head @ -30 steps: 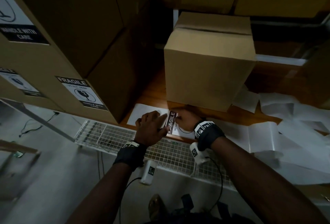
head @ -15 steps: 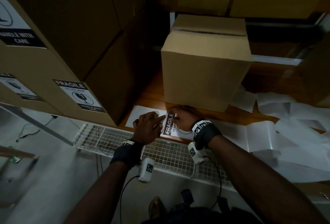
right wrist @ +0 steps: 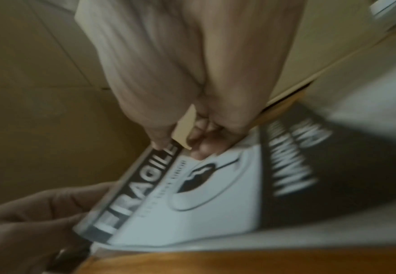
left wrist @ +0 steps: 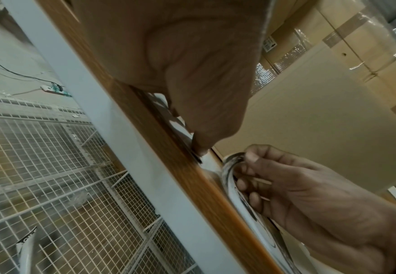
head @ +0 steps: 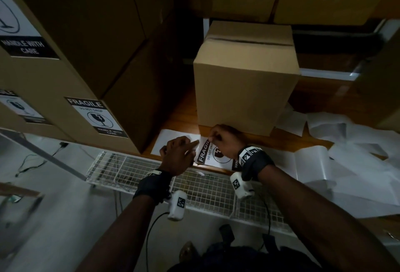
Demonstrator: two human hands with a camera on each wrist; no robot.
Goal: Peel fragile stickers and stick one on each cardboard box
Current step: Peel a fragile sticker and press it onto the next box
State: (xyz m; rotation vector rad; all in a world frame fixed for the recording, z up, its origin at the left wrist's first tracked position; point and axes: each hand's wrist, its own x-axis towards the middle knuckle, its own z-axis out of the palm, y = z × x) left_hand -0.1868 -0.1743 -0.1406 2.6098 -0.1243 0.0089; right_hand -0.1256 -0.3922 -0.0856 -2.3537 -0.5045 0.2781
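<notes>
right hand (head: 224, 139) pinches corner of fragile sticker (head: 213, 152), centre frame on bench (head: 184, 117) below box (head: 244, 89); left hand (head: 177, 152) fingers flat, pinning backing. peel slowly, low angle.

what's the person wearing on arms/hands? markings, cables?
Bare forearms, no sleeves or gloves. Left hand and right hand each have a black wrist strap carrying a white camera pod with a black square fiducial marker. The right strap also shows a white band of markers. A thin black cable trails from the left pod.
</notes>
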